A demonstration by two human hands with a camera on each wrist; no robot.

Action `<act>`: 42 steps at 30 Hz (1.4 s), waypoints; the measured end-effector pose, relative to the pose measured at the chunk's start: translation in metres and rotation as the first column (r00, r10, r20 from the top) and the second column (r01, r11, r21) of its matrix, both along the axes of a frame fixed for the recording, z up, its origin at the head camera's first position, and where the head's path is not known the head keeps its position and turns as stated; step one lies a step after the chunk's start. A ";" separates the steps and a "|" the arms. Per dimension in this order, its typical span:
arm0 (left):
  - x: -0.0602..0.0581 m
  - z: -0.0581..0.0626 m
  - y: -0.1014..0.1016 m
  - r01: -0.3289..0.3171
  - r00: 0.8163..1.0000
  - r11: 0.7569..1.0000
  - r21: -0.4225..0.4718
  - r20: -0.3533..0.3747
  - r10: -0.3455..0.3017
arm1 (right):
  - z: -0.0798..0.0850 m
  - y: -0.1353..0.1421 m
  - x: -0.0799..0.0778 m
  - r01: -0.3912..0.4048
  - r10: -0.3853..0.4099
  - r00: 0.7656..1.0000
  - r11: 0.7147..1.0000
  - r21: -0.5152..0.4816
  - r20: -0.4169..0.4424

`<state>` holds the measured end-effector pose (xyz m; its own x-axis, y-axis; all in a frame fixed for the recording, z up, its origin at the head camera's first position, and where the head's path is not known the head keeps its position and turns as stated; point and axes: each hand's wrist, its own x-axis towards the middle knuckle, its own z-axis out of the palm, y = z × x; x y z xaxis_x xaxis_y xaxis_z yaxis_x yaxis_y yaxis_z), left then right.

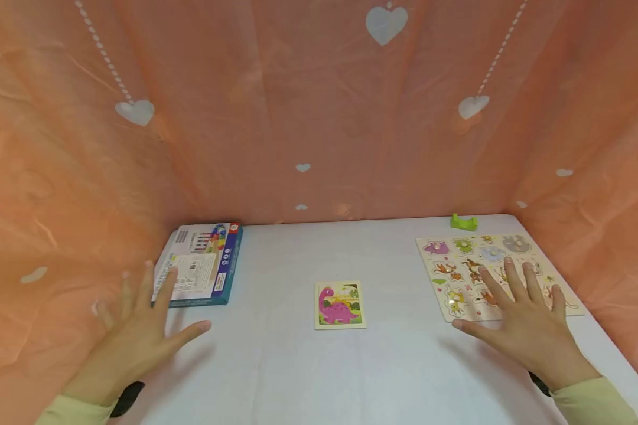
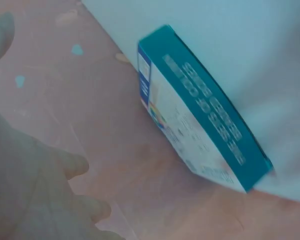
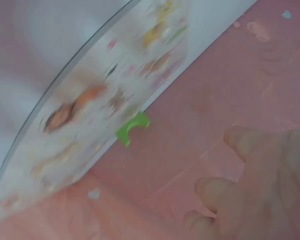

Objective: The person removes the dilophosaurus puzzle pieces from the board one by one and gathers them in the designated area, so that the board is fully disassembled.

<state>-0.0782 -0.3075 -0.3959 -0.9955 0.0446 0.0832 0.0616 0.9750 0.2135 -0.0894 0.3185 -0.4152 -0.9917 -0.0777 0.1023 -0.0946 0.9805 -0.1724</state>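
Observation:
My left hand (image 1: 133, 333) hovers with spread fingers at the left, holding nothing. Its fingertips overlap the near part of a flat blue-edged box (image 1: 199, 265), whose teal side (image 2: 205, 107) faces the left wrist camera. Over on the right, my right hand (image 1: 526, 324) is also spread and holds nothing, in front of an animal peg puzzle board (image 1: 441, 271). The fingers cover part of that board's near side. Between the hands, a small square dinosaur puzzle (image 1: 340, 305) lies flat on the table, its picture a pink long-necked dinosaur.
A small bright green plastic piece (image 1: 464, 222) sits behind the puzzle board near the table's back edge. The white table (image 1: 298, 378) is enclosed at the back and sides by an orange curtain (image 1: 319, 118) printed with hearts.

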 end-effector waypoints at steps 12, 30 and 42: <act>-0.031 -0.017 0.074 0.171 0.984 0.978 0.117 0.038 -0.177 | -0.009 -0.089 -0.035 -0.135 0.138 0.990 0.988 -0.076 0.034; -0.089 -0.046 0.193 0.352 0.929 0.906 0.236 0.028 -0.368 | -0.029 -0.190 -0.079 -0.390 0.410 0.912 0.878 -0.278 0.018; -0.103 -0.056 0.203 0.343 0.928 0.894 0.287 0.041 -0.370 | -0.036 -0.207 -0.086 -0.369 0.412 0.907 0.877 -0.306 0.087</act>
<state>-0.1812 -0.1047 -0.4521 -0.9206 0.3871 0.0511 0.3615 0.7954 0.4865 -0.1757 0.1112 -0.4507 -0.8915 -0.4517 0.0346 -0.4129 0.7789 -0.4720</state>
